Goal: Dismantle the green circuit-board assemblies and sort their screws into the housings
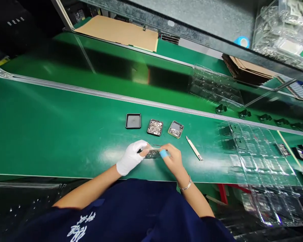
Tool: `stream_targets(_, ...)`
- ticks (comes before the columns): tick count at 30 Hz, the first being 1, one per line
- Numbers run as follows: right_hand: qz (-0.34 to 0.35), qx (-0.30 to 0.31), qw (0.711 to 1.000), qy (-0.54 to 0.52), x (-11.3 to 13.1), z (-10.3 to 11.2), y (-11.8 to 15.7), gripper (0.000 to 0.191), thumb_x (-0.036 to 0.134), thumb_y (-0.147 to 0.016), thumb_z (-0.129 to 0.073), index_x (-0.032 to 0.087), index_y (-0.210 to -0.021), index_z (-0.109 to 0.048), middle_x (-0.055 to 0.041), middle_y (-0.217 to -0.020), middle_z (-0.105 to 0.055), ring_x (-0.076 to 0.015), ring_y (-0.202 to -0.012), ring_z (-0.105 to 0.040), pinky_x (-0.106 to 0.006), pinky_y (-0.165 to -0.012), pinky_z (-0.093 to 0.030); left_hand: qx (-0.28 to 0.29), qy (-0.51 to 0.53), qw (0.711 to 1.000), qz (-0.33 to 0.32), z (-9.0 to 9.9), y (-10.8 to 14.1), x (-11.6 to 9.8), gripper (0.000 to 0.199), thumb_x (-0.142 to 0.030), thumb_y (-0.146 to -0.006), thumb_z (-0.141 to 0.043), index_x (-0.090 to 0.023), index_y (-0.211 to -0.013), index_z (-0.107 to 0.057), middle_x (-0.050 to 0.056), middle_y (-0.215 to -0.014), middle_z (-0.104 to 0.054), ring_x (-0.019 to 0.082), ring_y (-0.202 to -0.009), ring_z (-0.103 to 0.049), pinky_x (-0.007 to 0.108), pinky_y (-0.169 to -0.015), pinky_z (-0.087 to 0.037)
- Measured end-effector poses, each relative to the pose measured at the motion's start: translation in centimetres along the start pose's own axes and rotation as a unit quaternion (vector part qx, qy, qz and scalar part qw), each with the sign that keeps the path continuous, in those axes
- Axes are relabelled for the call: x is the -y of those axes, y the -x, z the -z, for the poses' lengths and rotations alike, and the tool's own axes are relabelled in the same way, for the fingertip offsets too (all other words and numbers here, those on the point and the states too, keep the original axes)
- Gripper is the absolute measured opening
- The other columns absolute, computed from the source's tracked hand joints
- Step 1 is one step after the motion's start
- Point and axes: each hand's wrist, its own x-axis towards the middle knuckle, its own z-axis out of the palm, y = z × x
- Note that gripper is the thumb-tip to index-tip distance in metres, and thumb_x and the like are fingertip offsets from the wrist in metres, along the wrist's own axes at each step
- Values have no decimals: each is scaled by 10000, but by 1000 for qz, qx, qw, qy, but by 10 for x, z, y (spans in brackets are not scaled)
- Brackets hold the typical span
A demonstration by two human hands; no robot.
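Note:
My left hand (133, 155), in a white glove with bare fingertips, pinches the left end of a small clear plastic bag (153, 153) with tiny parts showing in it. The bag's right end is in the closed fingers of my right hand (172, 156), which has blue tape on one finger. Just beyond the hands stand a square black tray (133, 121) with very little in it, a tray full of small metal parts (155, 127) and a third tray of small parts (176, 129). A white-handled knife (194, 148) lies to the right.
A large clear compartment tray (261, 171) overhangs the green table's front edge at the right. Several black parts (244, 113) line the metal rail (103, 96). Behind it stands a clear panel, with cardboard (116, 32) beyond. A grey shelf (192, 20) crosses the top.

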Motion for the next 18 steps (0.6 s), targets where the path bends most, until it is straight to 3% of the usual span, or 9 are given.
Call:
stream_targets(3, -8, -1, 1000, -8, -5, -6, 2, 225, 289, -876, -474, 215, -741, -637, -22, -743, -657, -162, -695, -599, -283, -668, -465, -11, -96, 994, -56, 4, 3, 7, 306, -454, -862, -494, -180, -892, -627, 42, -851, -687, 180, -767, -633, 287, -721, -485)
stream_targets(7, -26, 27, 998, -53, -20, -8, 3, 270, 326, -911, -432, 196, -817, -649, -22, -759, -677, -155, -713, -630, -275, -694, -490, 6, -199, 977, -80, 10, 4, 14, 384, -406, -914, -414, -192, -645, -583, 19, -603, -606, 159, -589, -565, 269, -602, -427)
stream_targets(10, -58, -9, 998, -24, -35, 14, 2, 293, 354, -934, -406, 201, -1045, -630, -51, -938, -703, -177, -858, -655, -317, -803, -505, -8, -191, 980, -49, 19, 5, 14, 380, -393, -921, -390, -192, -654, -571, 21, -668, -623, 153, -637, -575, 253, -615, -429)
stream_targets(12, -69, -47, 992, 93, -46, 41, 2, 280, 350, -921, -443, 200, -1079, -619, -74, -1037, -684, -204, -968, -629, -357, -881, -478, -30, -172, 985, -19, 24, 6, 15, 350, -401, -911, -394, -192, -706, -586, 24, -739, -646, 158, -693, -591, 251, -649, -445)
stream_targets(15, -125, -76, 935, 323, -64, 82, 8, 255, 296, -876, -520, 161, -1070, -614, -133, -1108, -639, -261, -1050, -569, -403, -920, -434, -52, -140, 988, 39, 27, 9, 18, 281, -418, -874, -444, -196, -824, -608, 2, -750, -653, 151, -673, -589, 243, -643, -449)
stream_targets(18, -244, -26, 845, 475, -81, 108, 21, 214, 276, -854, -564, 131, -1007, -603, -155, -1018, -630, -272, -960, -576, -367, -810, -444, -64, -122, 986, 91, 24, 12, 24, 247, -425, -840, -487, -208, -892, -595, -32, -686, -623, 136, -600, -557, 237, -600, -432)
